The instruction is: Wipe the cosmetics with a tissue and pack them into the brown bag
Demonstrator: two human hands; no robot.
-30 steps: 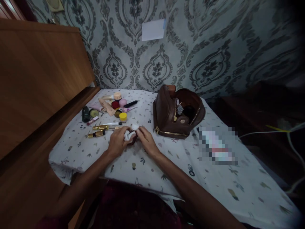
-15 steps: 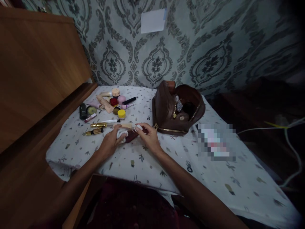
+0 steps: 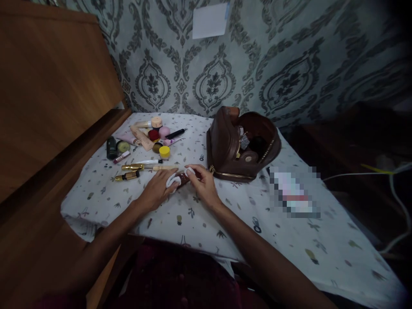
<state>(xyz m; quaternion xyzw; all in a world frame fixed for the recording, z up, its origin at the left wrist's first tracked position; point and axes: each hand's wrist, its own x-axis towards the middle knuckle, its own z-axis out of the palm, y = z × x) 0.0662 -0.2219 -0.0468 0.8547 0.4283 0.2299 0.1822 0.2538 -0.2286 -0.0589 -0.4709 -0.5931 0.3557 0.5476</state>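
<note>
**Both hands at a dark red-brown item above a cloth-covered desk**

The dark red-brown item lies between my hands, over the near part of the desk and left of an open brown bag. The fingers of my left hand are closed on a white cloth against one end of it. The fingers of my right hand are narrowed in a pinch on a white piece at the other end; whether this belongs to the cloth, I cannot tell. Printing on the peach tube is too small to read, and the object under the pixelated patch is illegible. Left of centre lie two gold-capped tubes; behind them, a yellow-lidded jar stands among other cosmetics.
</note>
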